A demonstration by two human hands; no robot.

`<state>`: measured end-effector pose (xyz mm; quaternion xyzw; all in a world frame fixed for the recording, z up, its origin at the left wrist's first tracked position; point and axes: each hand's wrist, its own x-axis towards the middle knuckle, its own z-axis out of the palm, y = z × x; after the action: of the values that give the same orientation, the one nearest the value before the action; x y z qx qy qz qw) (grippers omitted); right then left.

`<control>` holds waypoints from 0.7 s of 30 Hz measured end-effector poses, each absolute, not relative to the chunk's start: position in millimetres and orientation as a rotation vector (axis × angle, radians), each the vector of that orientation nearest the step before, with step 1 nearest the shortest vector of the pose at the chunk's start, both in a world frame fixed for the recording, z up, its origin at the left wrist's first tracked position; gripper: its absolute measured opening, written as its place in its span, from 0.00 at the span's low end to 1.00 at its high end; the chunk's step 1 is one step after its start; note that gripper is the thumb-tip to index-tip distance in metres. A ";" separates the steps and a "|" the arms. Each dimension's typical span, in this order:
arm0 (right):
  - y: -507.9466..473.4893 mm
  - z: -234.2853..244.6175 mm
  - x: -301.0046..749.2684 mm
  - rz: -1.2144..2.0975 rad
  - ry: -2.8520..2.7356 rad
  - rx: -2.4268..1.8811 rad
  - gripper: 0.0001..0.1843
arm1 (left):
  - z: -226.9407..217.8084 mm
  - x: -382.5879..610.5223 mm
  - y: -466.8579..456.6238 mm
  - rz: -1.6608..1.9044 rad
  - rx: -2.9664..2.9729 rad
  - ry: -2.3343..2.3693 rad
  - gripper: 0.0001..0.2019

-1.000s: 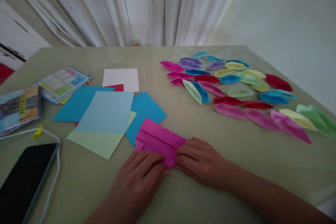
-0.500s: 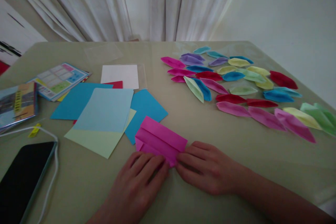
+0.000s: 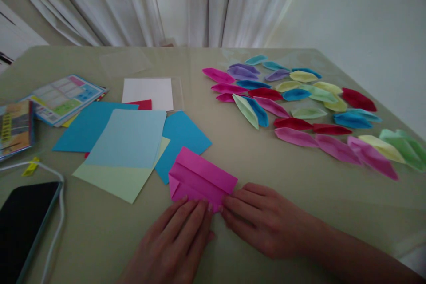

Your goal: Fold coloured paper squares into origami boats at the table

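A magenta sheet of origami paper (image 3: 201,173), creased lengthwise with a small corner folded in at its left end, lies flat on the table in front of me. My left hand (image 3: 179,235) rests over its near edge, fingers stretched out side by side with the tips pressing on the paper. At the lower right corner, my right hand (image 3: 262,217) has its bent fingers pinched on the edge. Its thumb is hidden beneath the fingers. Just behind the magenta sheet is a blue paper sheet (image 3: 186,131), partly covered by it.
Light blue paper (image 3: 129,137) overlaps pale green paper (image 3: 113,182) at left. A phone (image 3: 28,217) and white cable (image 3: 60,226) lie near the left edge, below paper packets (image 3: 66,97). Several folded boat-shaped paper pieces (image 3: 301,93) spread across the right side.
My left fingers have straightened and drawn slightly back toward me along the near edge, uncovering more of the paper's left end. My right hand stays at the corner. The view has shifted slightly.
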<state>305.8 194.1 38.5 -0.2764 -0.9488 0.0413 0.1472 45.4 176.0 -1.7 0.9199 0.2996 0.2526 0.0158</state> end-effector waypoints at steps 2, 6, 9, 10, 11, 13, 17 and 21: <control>191.9 36.8 305.6 0.128 -2.711 -0.815 0.09 | -1.5 44.7 175.6 0.783 2.851 0.932 0.16; 187.2 34.3 305.6 0.125 -2.687 -0.829 0.08 | -0.1 42.9 174.2 0.754 2.844 0.935 0.17; 184.7 34.3 305.7 0.115 -2.690 -0.850 0.07 | 1.0 42.4 173.9 0.735 2.848 0.944 0.17; 184.2 34.3 305.6 0.116 -2.693 -0.855 0.08 | 1.2 42.6 174.0 0.750 2.848 0.946 0.17; 183.9 34.3 305.5 0.117 -2.693 -0.859 0.08 | 1.1 42.9 174.2 0.757 2.848 0.945 0.17; 183.7 33.9 305.1 0.122 -2.694 -0.868 0.08 | 0.5 43.9 174.4 0.772 2.843 0.958 0.18; 183.0 31.6 303.8 0.090 -2.701 -0.845 0.09 | -2.3 46.0 170.7 0.742 2.848 1.007 0.17; 180.4 31.3 299.9 0.119 -2.691 -0.891 0.08 | -2.8 47.4 162.2 0.717 2.910 1.070 0.16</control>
<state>299.9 180.4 31.3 -0.3104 -0.9375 0.0414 0.1516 47.4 162.2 -2.8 0.9142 0.3361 0.2253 -0.0202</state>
